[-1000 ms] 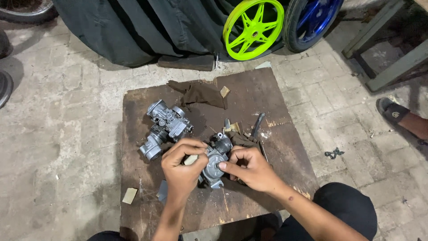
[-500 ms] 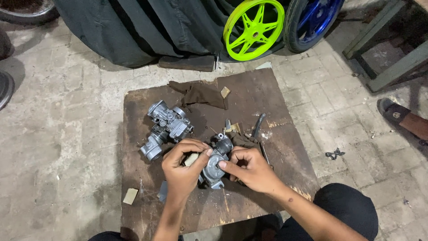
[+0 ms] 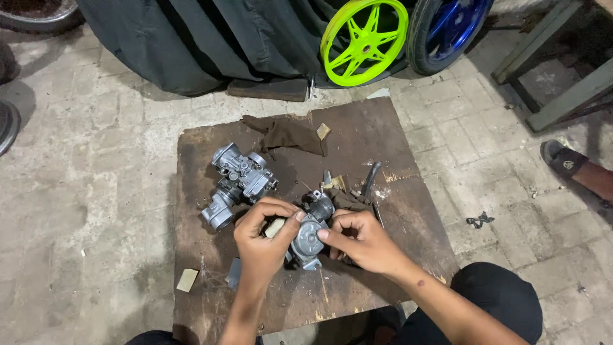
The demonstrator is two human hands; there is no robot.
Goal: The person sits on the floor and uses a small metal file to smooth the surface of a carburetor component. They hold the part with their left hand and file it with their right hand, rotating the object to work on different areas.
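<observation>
Hands hide much of the grey carburettor they grip.

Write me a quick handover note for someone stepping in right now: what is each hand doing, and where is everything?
Left hand: grips the grey carburetor from its left side, a small pale piece pinched at the thumb.
Right hand: fingertips pressed on the carburetor's round cover.
Both hold it just above the brown board.
A second carburetor lies on the board to the left; a dark rag lies behind; small parts and a tool lie to the right.
Done or left: cannot tell from this view.
</observation>
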